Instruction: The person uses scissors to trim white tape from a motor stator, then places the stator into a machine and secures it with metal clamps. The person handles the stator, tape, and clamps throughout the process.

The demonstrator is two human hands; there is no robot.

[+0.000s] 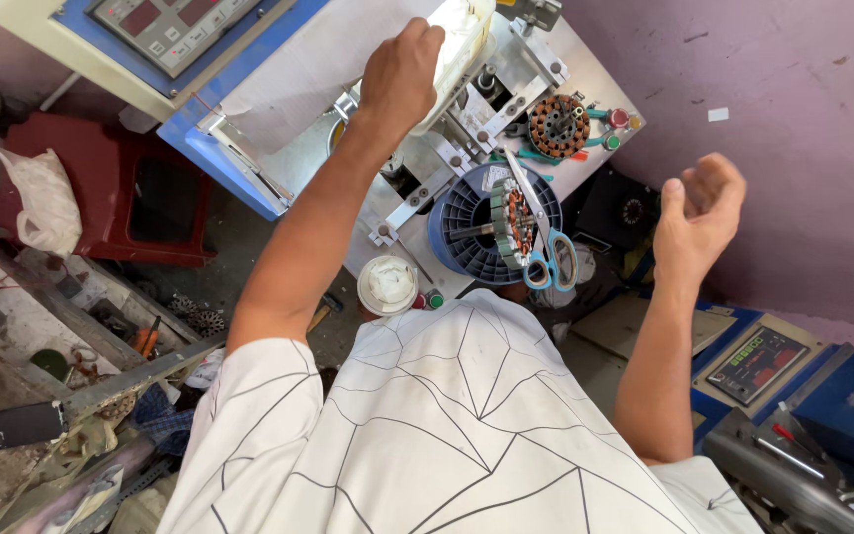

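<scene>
My left hand (402, 71) reaches forward over the metal winding machine (585, 84) and grips a whitish plastic part (459, 49) at its top. My right hand (701, 213) hangs in the air to the right of the machine, fingers loosely curled and apart, holding nothing. Between the hands a wound stator with copper coils (556, 124) sits on the machine plate. A second stator (513, 222) rests on a blue spool (467, 213), with blue-handled scissors (546, 259) lying across it.
A control panel with a red display (165, 25) stands at the upper left, another panel (755, 361) at the lower right. A red stool (126, 188) and a cluttered workbench (42, 346) are on the left. A white round cap (387, 285) sits near the machine's front edge.
</scene>
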